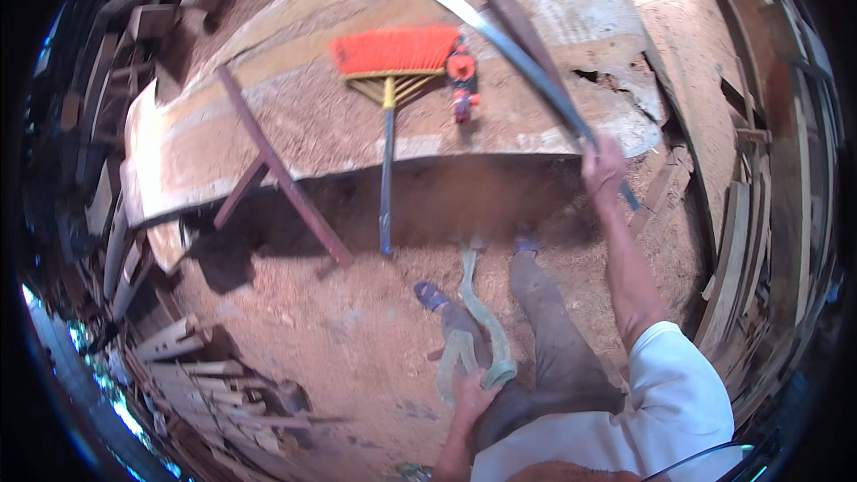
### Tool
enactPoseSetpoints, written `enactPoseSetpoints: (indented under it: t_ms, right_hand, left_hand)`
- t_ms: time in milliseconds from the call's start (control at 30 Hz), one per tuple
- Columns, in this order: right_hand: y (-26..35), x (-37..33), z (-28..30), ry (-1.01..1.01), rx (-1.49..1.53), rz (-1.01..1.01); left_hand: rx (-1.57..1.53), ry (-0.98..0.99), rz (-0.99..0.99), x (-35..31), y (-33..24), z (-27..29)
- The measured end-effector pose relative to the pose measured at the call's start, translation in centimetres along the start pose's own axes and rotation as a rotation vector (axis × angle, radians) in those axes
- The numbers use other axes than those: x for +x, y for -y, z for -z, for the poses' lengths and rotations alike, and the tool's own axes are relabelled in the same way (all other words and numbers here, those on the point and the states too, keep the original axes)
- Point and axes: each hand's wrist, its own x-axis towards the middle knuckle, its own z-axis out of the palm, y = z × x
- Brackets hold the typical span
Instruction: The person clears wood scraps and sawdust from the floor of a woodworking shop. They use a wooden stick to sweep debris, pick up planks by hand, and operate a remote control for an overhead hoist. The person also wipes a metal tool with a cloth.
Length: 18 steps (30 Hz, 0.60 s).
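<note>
My right hand point(604, 165) is closed around the lower part of a long, thin blue-grey strip point(473, 22), which is smeared by motion and slants up to the left over a sheet-covered surface point(303, 116). A dark wooden bar point(522, 27) lies close beside the strip. Down by my thigh, my left hand point(473, 395) grips a pale green, flat, hose-like band point(486, 317). The band loops at the hand and runs forward between my feet, where brown dust point(500, 192) blurs its far end.
A broom point(393, 54) with orange bristles leans on the surface's edge beside an orange and black tool point(461, 80). A reddish wooden piece with a side branch point(281, 170) stands left. Sawdust covers the floor point(312, 330). Timber is stacked left point(210, 384) and right point(728, 259).
</note>
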Motion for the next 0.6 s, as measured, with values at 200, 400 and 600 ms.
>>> enactPoseSetpoints:
  t_ms: [200,400,600]
  right_hand:
    - [2.8,-13.5,-0.7,0.293,0.519,-0.756]
    - [-0.6,-16.2,3.2,0.257,0.524,-0.924]
    - [-5.0,-9.9,5.1,0.106,0.755,-1.222]
  left_hand:
    - [0.085,-0.108,-0.116,0.1,-0.6,-0.5]
    - [0.22,-0.191,-0.256,-0.4,-2.9,2.0]
    - [0.181,-0.135,-0.182,2.1,-3.6,4.8]
